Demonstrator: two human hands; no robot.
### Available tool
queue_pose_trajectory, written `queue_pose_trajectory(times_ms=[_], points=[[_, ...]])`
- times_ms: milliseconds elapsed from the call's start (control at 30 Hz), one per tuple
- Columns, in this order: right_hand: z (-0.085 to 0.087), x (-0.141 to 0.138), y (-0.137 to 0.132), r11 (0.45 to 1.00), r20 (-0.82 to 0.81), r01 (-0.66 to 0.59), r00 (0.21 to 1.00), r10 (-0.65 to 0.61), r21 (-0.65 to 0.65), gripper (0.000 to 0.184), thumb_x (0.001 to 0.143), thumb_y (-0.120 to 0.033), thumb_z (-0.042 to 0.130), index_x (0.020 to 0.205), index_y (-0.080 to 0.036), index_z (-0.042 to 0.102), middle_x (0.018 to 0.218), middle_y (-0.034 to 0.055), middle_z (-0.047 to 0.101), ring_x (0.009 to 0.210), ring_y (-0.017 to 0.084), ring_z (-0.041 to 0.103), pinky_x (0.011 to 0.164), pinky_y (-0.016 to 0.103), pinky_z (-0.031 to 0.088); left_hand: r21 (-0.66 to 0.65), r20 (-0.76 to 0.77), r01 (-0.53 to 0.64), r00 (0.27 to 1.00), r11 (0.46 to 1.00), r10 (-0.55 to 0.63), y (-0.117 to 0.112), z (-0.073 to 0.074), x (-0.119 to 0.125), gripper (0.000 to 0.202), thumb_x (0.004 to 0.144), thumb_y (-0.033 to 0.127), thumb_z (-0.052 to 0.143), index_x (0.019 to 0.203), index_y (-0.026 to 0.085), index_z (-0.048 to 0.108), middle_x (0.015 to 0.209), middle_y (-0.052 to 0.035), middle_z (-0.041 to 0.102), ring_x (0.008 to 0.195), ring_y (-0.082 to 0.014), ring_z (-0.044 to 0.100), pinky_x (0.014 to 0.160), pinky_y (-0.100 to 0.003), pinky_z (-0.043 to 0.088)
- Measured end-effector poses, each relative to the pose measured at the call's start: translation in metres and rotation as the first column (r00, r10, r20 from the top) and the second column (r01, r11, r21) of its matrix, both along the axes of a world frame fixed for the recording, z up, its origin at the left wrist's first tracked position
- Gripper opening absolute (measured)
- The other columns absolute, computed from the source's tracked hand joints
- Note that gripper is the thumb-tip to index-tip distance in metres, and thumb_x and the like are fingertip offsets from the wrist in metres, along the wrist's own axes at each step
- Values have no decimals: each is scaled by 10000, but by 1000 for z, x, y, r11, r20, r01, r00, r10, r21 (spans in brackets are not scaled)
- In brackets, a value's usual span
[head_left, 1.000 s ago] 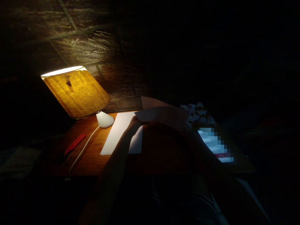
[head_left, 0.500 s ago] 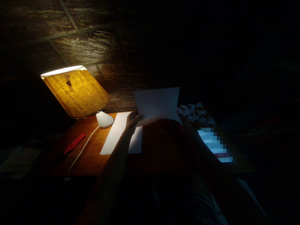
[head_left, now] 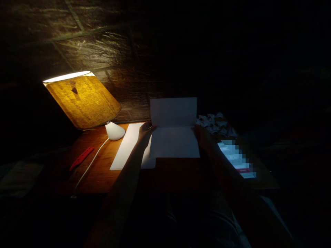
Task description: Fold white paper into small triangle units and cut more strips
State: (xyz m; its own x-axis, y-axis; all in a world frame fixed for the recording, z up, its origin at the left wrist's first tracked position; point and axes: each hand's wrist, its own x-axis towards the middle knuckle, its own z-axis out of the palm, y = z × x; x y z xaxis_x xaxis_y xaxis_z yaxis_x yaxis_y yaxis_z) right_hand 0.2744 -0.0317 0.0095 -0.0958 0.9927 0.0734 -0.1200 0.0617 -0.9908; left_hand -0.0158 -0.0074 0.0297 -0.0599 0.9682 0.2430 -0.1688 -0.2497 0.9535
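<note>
While the area is lit mainly by a lamp at the left, a sheet of paper [head_left: 174,144] is held above the middle of the counter [head_left: 178,175] by both hands. It is creased or bent crosswise: the upper part is raised upright and the lower part is angled toward the person. Whether the counter is touched by the lower part cannot be told. At the left edge, near the bend, the sheet is gripped by the left hand [head_left: 146,131], its fingers being clamped on the paper. The opposite edge is gripped at about the same height by the right hand [head_left: 202,135]; its separate fingers are obscured by shadow, but the paper is pinched there as well.

White paper [head_left: 126,148] is laid flat under the left forearm, and its right side is partly overlapped in view by the held sheet. Farther left, the lamp's white base [head_left: 115,131] is set on the counter, with a yellow, print-patterned shade [head_left: 85,100] tilted above it. A white cord [head_left: 91,165] is run toward the near edge, and a red tool [head_left: 82,157] is placed beside it. Beyond the right hand, a cluster of pale folded pieces [head_left: 219,125] is noted; nearer, a glowing, partly pixelated screen [head_left: 234,156] is seen.
</note>
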Motion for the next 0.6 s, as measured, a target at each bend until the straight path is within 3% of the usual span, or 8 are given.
queue_pose_trajectory(times_ms=[100, 200, 400, 533, 600], points=[[-2, -2, 1, 988, -98, 131, 985, -139, -77, 365, 742, -606, 734, 770, -252, 648, 686, 26, 685, 688, 197, 670, 615, 326, 534, -16, -15, 9, 1000, 1000, -9, -1, 0, 0, 353, 633, 322, 963, 839, 171, 719, 864, -37, 769, 818, -179, 702, 796, -304, 569], [-1, -4, -1, 970, -144, 215, 963, -230, -109, 349, 639, -495, 843, 794, -244, 657, 692, -8, 679, 660, 161, 631, 600, 287, 497, -13, -18, -20, 1000, 1000, 19, -3, 2, 2, 364, 625, 322, 960, 845, 171, 712, 865, -30, 759, 811, -174, 696, 784, -301, 568], [3, -6, -5, 908, -17, 416, 909, -417, -48, 451, 642, -432, 825, 981, -279, 570, 794, -24, 643, 748, 187, 626, 630, 302, 492, 34, -4, -89, 996, 995, 89, -7, 8, 9, 404, 586, 267, 936, 879, 197, 668, 876, -6, 715, 827, -155, 670, 801, -297, 581], [4, -5, -6, 893, 29, 430, 899, -437, 129, 381, 748, -424, 764, 950, -301, 464, 796, -38, 562, 735, 177, 576, 633, 302, 474, 100, -23, -129, 991, 987, 132, -12, 12, 12, 439, 611, 264, 921, 930, 237, 621, 892, 11, 678, 827, -165, 658, 769, -293, 575], [5, -3, -6, 926, 42, 328, 939, -341, 187, 307, 825, -437, 702, 971, -302, 468, 870, -14, 583, 815, 190, 604, 686, 318, 500, 143, -55, -144, 987, 979, 153, -14, 14, 13, 395, 642, 280, 903, 924, 238, 630, 898, 4, 665, 846, -172, 651, 775, -292, 560]])
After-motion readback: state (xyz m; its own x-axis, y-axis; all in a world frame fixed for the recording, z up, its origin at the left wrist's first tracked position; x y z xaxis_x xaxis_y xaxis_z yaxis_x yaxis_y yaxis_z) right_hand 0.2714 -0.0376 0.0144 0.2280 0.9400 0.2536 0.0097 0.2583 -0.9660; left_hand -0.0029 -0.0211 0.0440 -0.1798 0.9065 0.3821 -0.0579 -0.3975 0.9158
